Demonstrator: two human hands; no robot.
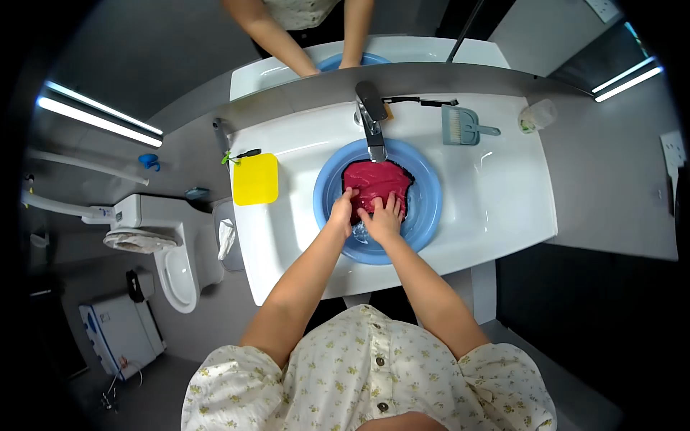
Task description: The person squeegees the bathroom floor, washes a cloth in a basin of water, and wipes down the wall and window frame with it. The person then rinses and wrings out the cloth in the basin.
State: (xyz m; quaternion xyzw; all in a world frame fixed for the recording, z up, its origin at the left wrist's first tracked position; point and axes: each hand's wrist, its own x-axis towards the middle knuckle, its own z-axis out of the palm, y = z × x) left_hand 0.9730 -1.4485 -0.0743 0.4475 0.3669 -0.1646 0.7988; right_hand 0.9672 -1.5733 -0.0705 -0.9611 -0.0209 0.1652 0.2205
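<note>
A blue basin (430, 179) stands in the white sink (478, 215), under the black and chrome faucet (371, 115). Wet red cloth (374, 177) with a dark edge lies bunched in the basin, with some water showing below it. My left hand (342, 211) is at the cloth's lower left edge, its thumb and fingers apart around that edge. On the lower middle of the cloth rests my right hand (384, 219), fingers spread and pressing on it.
A yellow square (256, 179) lies on the sink's left side. Behind the basin are a black-handled brush (431, 102), a small dustpan with brush (463, 126) and a clear container (537, 116). A toilet (178, 276) stands at the left; a mirror (417, 29) is behind the sink.
</note>
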